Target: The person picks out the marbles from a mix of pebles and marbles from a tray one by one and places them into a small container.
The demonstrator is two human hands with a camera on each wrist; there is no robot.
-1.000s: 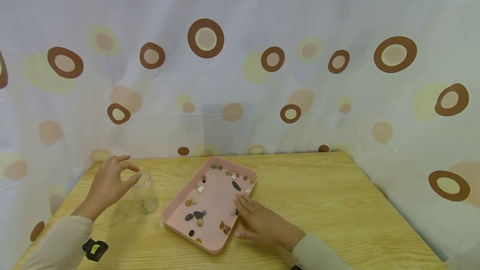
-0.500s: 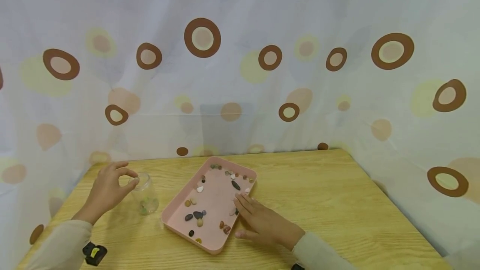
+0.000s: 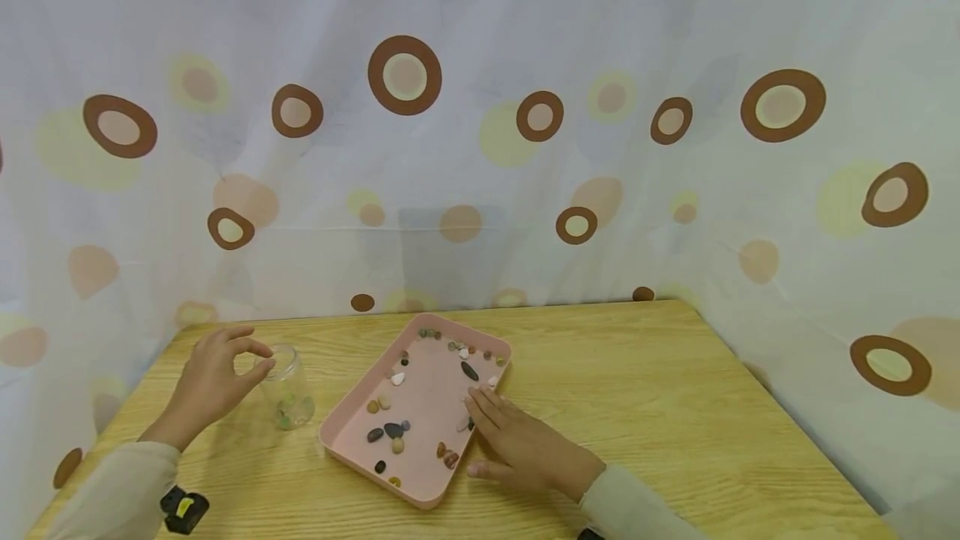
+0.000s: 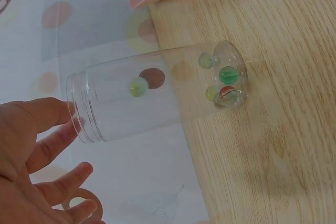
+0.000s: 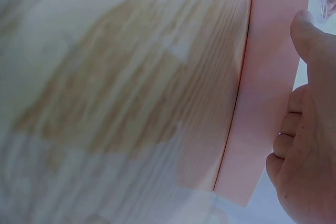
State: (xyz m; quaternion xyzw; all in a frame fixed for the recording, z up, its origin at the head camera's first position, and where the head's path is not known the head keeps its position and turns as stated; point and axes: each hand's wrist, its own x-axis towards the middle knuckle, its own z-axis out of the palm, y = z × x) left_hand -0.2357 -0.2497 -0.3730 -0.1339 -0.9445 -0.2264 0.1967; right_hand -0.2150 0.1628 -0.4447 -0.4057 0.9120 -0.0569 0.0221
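where the tabletop point(image 3: 645, 407) comes closest, two arms in pale sleeves point(image 3: 120, 486) reach in over its near edge, with a black device point(image 3: 185, 509) at the left wrist. the two hands are well apart. the right hand point(image 3: 525, 444) lies on the right long side of a pink tray point(image 3: 423, 402), fingers straight over the rim, thumb apart from them on the outer side. the tray sits left of the tabletop's middle, turned at a slant, one corner toward the near edge. inside that corner are a yellow pebble point(image 3: 395, 482) and a black pebble point(image 3: 380, 467); reddish-brown pebbles point(image 3: 451, 460) lie by the right side.

between the tray and the tabletop's left edge, a clear jar point(image 3: 292, 394) stands upright. at its mouth is the left hand point(image 3: 213, 377), thumb and forefinger bent toward each other, holding nothing visible, other fingers loose; whether the tips touch the jar, you cannot tell. the left wrist view shows marbles point(image 4: 229, 75) gathered at the jar's base and one yellow-green marble point(image 4: 137, 86) partway up.

farther off, small pebbles point(image 3: 431, 333) line the tray's far end. behind the tabletop's far edge hangs a white curtain point(image 3: 465, 165) patterned with brown rings.
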